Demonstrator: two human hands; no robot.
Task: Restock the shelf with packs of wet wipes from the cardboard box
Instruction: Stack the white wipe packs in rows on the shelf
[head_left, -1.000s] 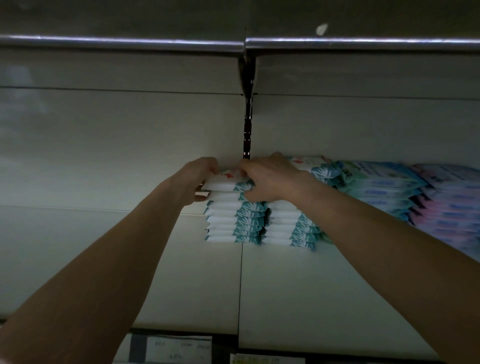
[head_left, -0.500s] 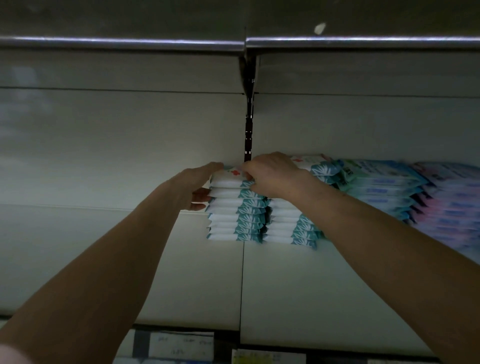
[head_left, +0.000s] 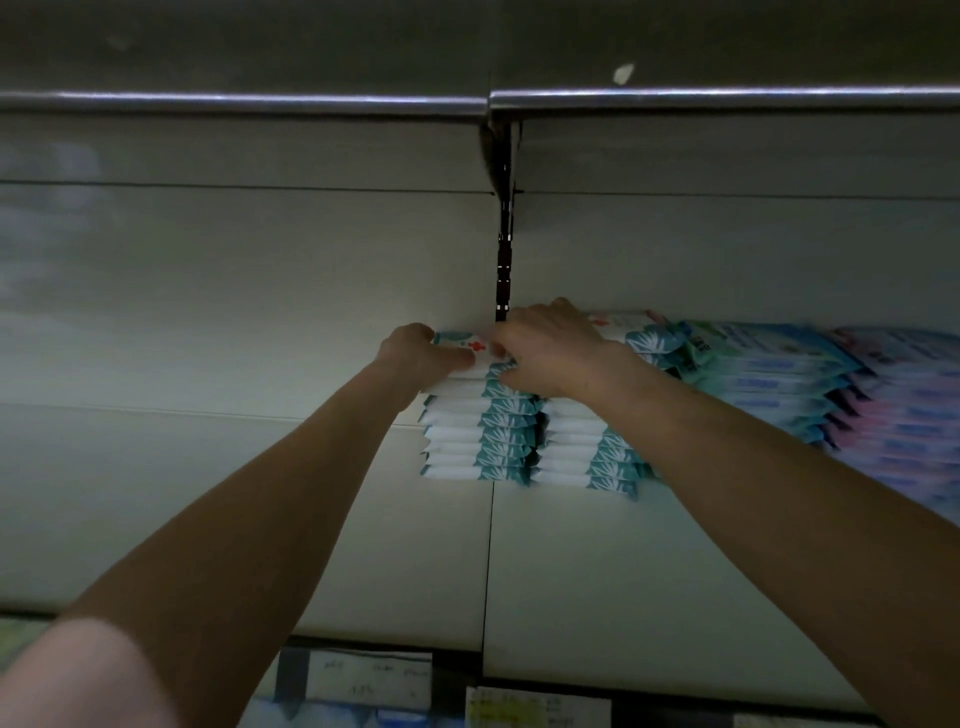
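So that it presumably settles square on the stack (head_left: 478, 439) beneath the grip, the top pack (head_left: 460, 340) is clasped at either end by left hand (head_left: 415, 356) and right hand (head_left: 550, 348).

White-and-teal wet wipes packs (head_left: 478, 431) flat, stacked on pale shelf (head_left: 597, 571)

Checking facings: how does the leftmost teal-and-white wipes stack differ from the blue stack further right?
The leftmost stack is white with teal ends; the blue stack is pale blue with darker bands. The left hand and right hand grip the leftmost stack's top pack; no hand is on the blue stack. Both are flat packs on one shelf.
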